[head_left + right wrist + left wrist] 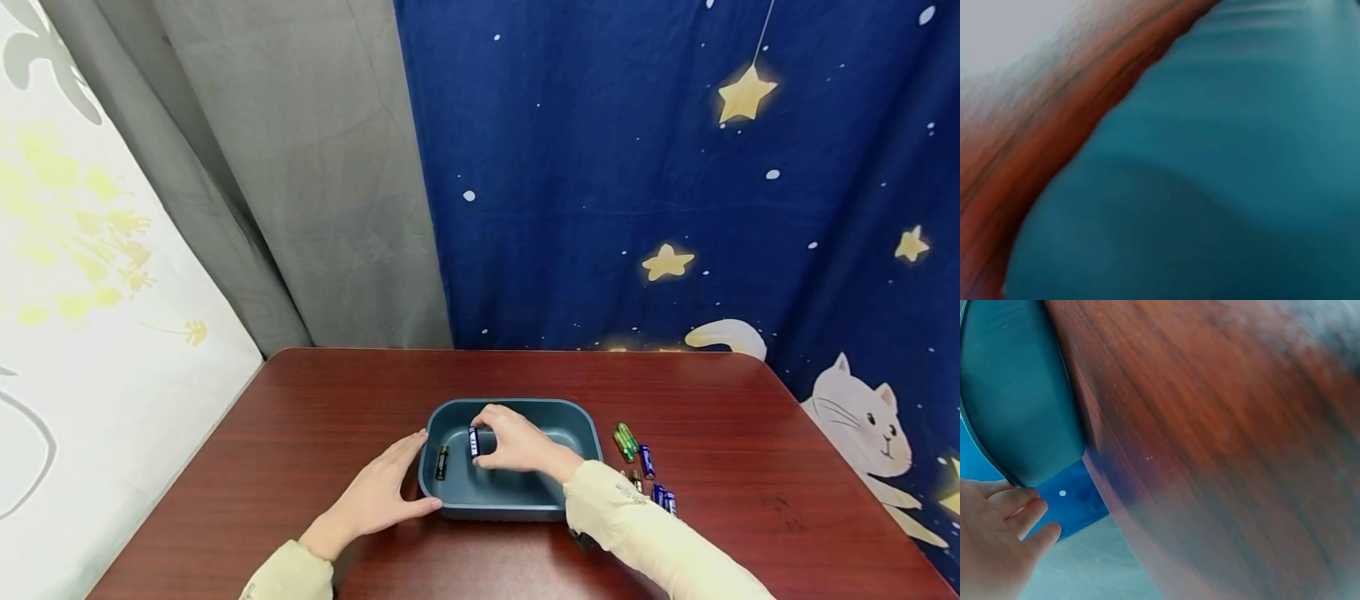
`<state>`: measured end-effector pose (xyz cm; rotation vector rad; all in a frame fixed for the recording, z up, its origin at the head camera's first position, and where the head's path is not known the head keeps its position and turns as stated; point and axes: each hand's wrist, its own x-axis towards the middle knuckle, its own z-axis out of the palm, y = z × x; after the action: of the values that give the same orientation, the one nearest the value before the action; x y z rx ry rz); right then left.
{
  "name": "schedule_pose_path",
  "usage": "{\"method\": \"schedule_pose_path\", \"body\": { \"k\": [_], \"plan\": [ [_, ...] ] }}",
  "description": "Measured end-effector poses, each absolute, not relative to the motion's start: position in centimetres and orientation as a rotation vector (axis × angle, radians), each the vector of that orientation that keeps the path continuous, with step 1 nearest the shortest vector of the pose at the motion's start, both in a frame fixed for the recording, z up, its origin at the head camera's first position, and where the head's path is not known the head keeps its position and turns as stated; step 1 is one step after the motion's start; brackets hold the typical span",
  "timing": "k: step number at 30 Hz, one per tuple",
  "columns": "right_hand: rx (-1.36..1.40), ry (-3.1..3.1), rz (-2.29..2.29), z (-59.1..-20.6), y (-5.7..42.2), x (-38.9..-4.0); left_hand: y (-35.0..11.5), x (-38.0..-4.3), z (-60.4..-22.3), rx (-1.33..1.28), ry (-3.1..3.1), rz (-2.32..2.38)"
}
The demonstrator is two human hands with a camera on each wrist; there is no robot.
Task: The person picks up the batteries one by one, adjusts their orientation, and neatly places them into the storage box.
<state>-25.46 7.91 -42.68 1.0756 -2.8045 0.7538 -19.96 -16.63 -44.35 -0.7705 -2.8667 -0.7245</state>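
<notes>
A blue-green rectangular bin (pixel 510 493) stands on the table. My right hand (pixel 519 442) reaches into it and pinches a blue-and-white battery (pixel 474 442) upright between thumb and fingers, over the left half of the floor. Left of that, a black battery (pixel 442 463) is inside the bin. My left hand (pixel 377 492) rests at the bin's left end, its fairly straight fingers at the rim and its thumb by the front left corner. Those fingers (pixel 1016 501) touch the bin's edge in the left wrist view. In the right wrist view a blue-green surface fills most of the picture, without the hand.
Right of the bin, green batteries (pixel 625 442), a blue battery (pixel 647 461) and further blue batteries (pixel 664 498) lie on the dark red table (pixel 345 400). The right sleeve (pixel 637 521) partly covers this group. Behind the table hang grey and blue curtains (pixel 570 208).
</notes>
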Motion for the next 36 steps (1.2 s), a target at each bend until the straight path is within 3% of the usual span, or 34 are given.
{"method": "schedule_pose_path", "body": {
  "k": [36],
  "plan": [
    [1.083, -2.933, 0.468, -44.4, 3.9, -26.2, -16.8, -20.1, -44.6, -0.802, -2.823, -0.697]
  ]
}}
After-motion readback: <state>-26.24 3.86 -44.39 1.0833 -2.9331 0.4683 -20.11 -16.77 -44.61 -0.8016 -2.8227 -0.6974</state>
